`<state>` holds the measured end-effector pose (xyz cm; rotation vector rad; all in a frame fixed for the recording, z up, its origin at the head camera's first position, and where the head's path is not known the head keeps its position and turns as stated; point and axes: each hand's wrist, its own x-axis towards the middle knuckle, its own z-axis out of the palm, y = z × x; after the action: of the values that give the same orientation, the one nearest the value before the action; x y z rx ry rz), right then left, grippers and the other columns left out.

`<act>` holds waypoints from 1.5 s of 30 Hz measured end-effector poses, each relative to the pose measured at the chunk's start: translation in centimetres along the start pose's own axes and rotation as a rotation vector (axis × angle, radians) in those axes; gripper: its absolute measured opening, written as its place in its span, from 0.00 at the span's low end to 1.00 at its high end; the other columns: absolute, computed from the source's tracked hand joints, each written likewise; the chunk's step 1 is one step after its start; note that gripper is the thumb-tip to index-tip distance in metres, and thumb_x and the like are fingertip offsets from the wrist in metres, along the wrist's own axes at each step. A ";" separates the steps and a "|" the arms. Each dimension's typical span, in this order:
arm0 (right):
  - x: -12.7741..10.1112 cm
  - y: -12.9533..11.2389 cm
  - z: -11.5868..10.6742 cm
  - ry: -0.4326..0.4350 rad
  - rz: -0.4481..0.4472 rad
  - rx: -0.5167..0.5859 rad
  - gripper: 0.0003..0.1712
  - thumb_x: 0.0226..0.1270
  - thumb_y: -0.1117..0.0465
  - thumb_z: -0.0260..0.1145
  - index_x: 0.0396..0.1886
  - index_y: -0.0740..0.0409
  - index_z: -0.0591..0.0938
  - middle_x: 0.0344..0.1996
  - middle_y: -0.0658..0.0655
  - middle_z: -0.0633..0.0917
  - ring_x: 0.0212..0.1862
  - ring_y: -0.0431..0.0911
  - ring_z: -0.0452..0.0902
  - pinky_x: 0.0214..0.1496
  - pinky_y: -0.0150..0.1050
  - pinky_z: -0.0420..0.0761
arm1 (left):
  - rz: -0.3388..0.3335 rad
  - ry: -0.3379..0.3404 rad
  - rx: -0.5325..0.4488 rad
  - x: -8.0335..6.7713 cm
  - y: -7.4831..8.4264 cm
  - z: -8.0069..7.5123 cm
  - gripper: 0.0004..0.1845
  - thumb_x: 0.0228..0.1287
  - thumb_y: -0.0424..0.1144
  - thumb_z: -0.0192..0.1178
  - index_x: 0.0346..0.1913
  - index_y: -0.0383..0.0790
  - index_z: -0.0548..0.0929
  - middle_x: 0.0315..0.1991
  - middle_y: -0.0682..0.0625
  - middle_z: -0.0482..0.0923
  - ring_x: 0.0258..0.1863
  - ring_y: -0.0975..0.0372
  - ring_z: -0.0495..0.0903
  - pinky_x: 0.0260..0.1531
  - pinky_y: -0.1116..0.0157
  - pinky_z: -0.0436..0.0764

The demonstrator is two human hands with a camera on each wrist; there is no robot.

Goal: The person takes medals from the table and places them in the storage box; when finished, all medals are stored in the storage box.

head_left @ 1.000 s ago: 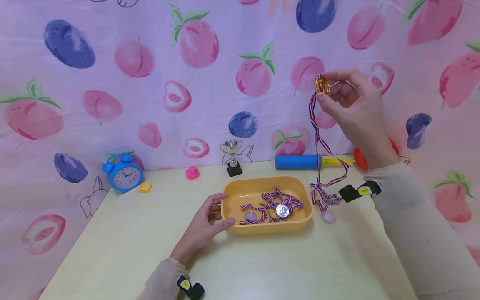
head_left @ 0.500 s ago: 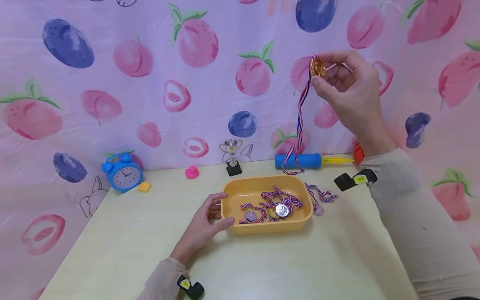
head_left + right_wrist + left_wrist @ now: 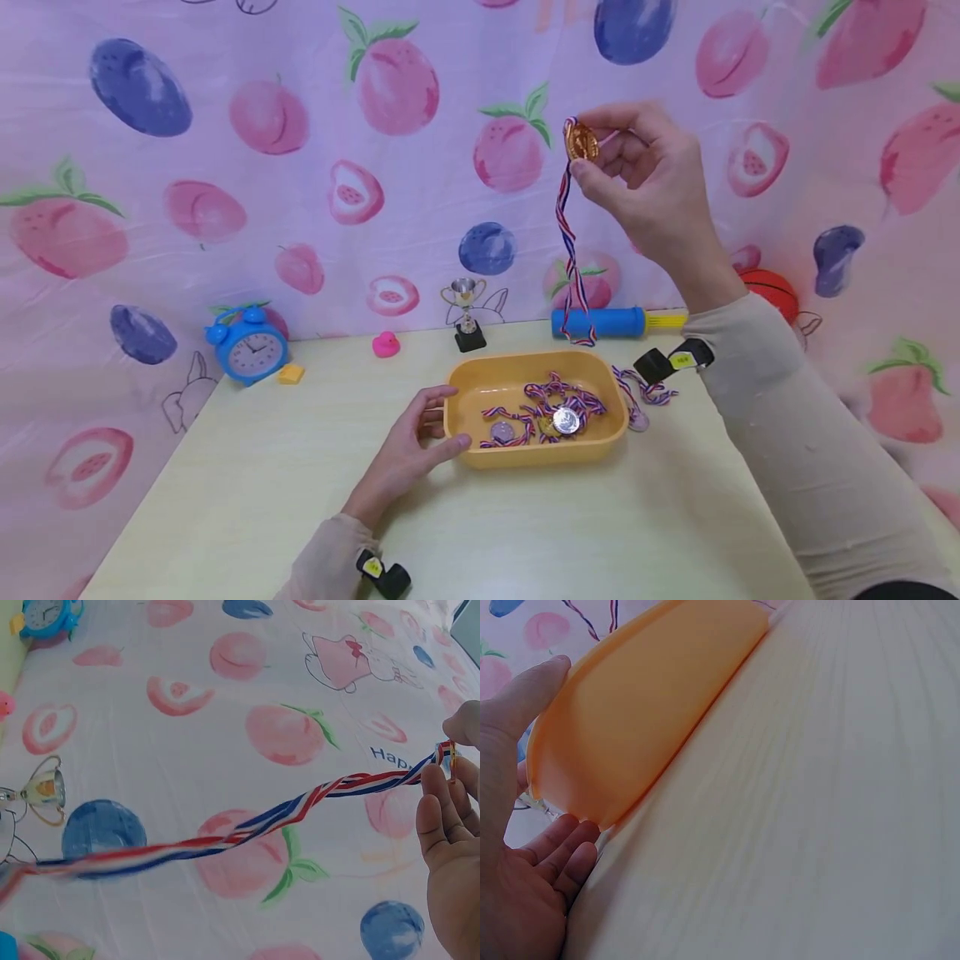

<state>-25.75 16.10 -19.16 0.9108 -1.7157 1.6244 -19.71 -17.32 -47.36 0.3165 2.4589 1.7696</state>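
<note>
High above the table, my right hand (image 3: 651, 179) pinches a gold medal (image 3: 581, 142) between thumb and fingers. Its red, white and blue ribbon (image 3: 567, 237) hangs down twisted; the right wrist view shows the same ribbon (image 3: 300, 802) leading to the fingers. My left hand (image 3: 407, 446) holds the left end of a yellow plastic bin (image 3: 543, 457), thumb at the front corner and fingers round the end wall. Inside the bin lie a silver medal (image 3: 566, 421), a paler medal (image 3: 502, 432) and tangled ribbons, with a gold one partly covered.
Another medal (image 3: 637, 419) with ribbon lies just right of the bin. Along the back stand a blue alarm clock (image 3: 251, 346), a yellow block (image 3: 291, 374), a pink duck (image 3: 386, 344), a small trophy (image 3: 468, 317), a blue pump (image 3: 600, 323) and a red ball (image 3: 771, 292).
My right hand has risen and moved left with the gold medal, lifting its ribbon off the table to hang above the bin's back edge. The medal beside the bin shifted left. My left hand stayed put.
</note>
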 end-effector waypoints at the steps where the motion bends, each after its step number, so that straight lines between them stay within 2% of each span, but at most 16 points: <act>1: -0.1 0.1 0.3 -0.013 -0.005 -0.005 0.23 0.67 0.76 0.75 0.61 0.67 0.87 0.51 0.56 0.82 0.40 0.48 0.81 0.49 0.30 0.85 | 0.001 -0.002 0.000 0.0 0.0 0.0 0.38 0.73 0.42 0.77 0.80 0.56 0.72 0.72 0.46 0.79 0.65 0.51 0.80 0.71 0.48 0.79; 4: -0.8 0.3 1.0 -0.053 -0.013 -0.038 0.23 0.68 0.75 0.76 0.62 0.67 0.87 0.50 0.57 0.84 0.40 0.48 0.81 0.49 0.31 0.85 | 0.001 -0.002 0.000 0.0 0.0 0.1 0.38 0.73 0.42 0.77 0.80 0.56 0.72 0.72 0.46 0.79 0.65 0.51 0.80 0.71 0.48 0.79; 9: -2.4 0.9 2.0 -0.136 0.024 -0.103 0.24 0.70 0.72 0.77 0.64 0.65 0.86 0.47 0.57 0.87 0.41 0.50 0.82 0.50 0.31 0.86 | -0.001 0.005 0.004 0.0 0.2 0.1 0.38 0.72 0.42 0.78 0.80 0.57 0.73 0.71 0.46 0.79 0.65 0.51 0.81 0.72 0.47 0.79; 17: -5.2 3.5 3.4 -0.226 0.045 -0.173 0.25 0.67 0.73 0.80 0.62 0.68 0.86 0.47 0.59 0.84 0.40 0.47 0.81 0.42 0.28 0.83 | -0.003 0.011 0.003 -0.1 0.2 0.1 0.38 0.72 0.42 0.78 0.80 0.57 0.73 0.71 0.47 0.79 0.65 0.51 0.81 0.72 0.47 0.79; 23: -8.1 5.5 4.1 -0.247 0.081 -0.207 0.24 0.65 0.68 0.84 0.60 0.62 0.89 0.43 0.56 0.84 0.38 0.47 0.81 0.38 0.27 0.81 | 0.014 -0.005 -0.006 -0.1 0.2 0.0 0.38 0.73 0.41 0.77 0.80 0.56 0.73 0.71 0.45 0.79 0.65 0.50 0.81 0.72 0.47 0.79; 27: -10.1 6.6 4.3 -0.301 0.112 -0.240 0.23 0.65 0.66 0.85 0.59 0.60 0.89 0.39 0.54 0.84 0.36 0.47 0.81 0.37 0.31 0.82 | 0.016 -0.009 0.000 0.0 0.2 -0.1 0.38 0.73 0.42 0.77 0.81 0.55 0.72 0.72 0.44 0.79 0.66 0.50 0.80 0.72 0.47 0.79; 30: -11.9 7.1 4.2 -0.362 0.197 -0.311 0.25 0.67 0.62 0.85 0.61 0.56 0.88 0.40 0.52 0.83 0.37 0.46 0.81 0.40 0.36 0.84 | 0.014 -0.003 0.007 -0.1 0.2 -0.1 0.38 0.73 0.42 0.77 0.81 0.55 0.72 0.72 0.44 0.79 0.66 0.51 0.81 0.71 0.48 0.80; 34: -13.6 7.6 3.6 -0.402 0.273 -0.406 0.28 0.67 0.58 0.86 0.64 0.53 0.87 0.40 0.51 0.83 0.38 0.46 0.81 0.40 0.37 0.83 | 0.020 -0.005 0.000 -0.1 0.3 0.0 0.38 0.73 0.42 0.77 0.81 0.54 0.72 0.72 0.44 0.79 0.65 0.50 0.81 0.72 0.47 0.79; 37: -14.4 7.9 2.9 -0.395 0.301 -0.442 0.28 0.68 0.58 0.85 0.65 0.51 0.87 0.41 0.50 0.83 0.38 0.46 0.80 0.39 0.35 0.82 | 0.021 -0.010 -0.001 0.0 0.3 0.0 0.38 0.73 0.42 0.77 0.81 0.54 0.72 0.72 0.44 0.79 0.66 0.50 0.80 0.73 0.46 0.79; 45: -15.5 7.9 0.1 -0.332 0.342 -0.453 0.21 0.75 0.58 0.79 0.65 0.51 0.87 0.41 0.52 0.82 0.38 0.48 0.79 0.38 0.33 0.78 | 0.021 -0.001 0.004 -0.1 0.3 -0.1 0.39 0.73 0.41 0.77 0.81 0.53 0.72 0.72 0.44 0.79 0.65 0.51 0.81 0.71 0.48 0.80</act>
<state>-23.11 17.33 -36.32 0.7145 -2.4516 1.2333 -19.60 -17.35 -47.09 0.3444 2.4684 1.7719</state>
